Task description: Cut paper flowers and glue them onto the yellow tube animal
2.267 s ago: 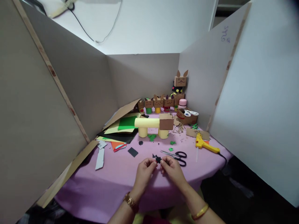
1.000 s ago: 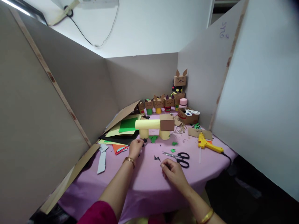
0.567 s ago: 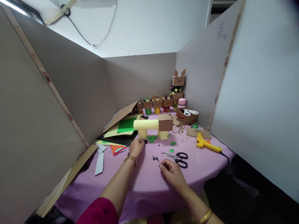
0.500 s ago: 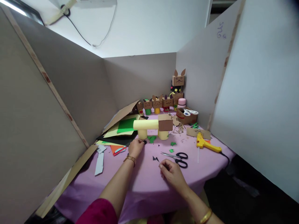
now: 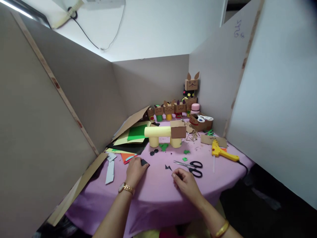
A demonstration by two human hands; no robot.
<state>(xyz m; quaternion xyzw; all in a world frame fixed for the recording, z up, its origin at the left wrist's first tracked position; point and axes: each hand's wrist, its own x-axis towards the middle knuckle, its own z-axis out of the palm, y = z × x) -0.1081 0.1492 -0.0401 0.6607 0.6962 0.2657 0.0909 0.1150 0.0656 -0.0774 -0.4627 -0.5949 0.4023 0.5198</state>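
My left hand (image 5: 135, 170) lies on the purple tablecloth (image 5: 153, 195) with its fingers closed over a small black paper square (image 5: 145, 162), whose corner sticks out past the fingertips. My right hand (image 5: 185, 182) rests on the cloth in a loose fist, and nothing shows in it. It lies just short of the black-handled scissors (image 5: 190, 166) and two tiny black triangles (image 5: 168, 167). Two small black flower cut-outs (image 5: 154, 152) lie in front of a cream paper-tube animal with a brown box head (image 5: 165, 134).
Coloured paper sheets (image 5: 131, 138) and cardboard pile up at the left. A yellow glue gun (image 5: 222, 152) with its cord lies at the right. Small box-headed figures (image 5: 170, 110) and a cardboard box (image 5: 200, 123) line the back. Tall partition boards (image 5: 49, 109) enclose the table.
My left hand set the black flower down by the tube animal, then drew back toward me onto the black square. My right hand has stayed curled near the scissors.
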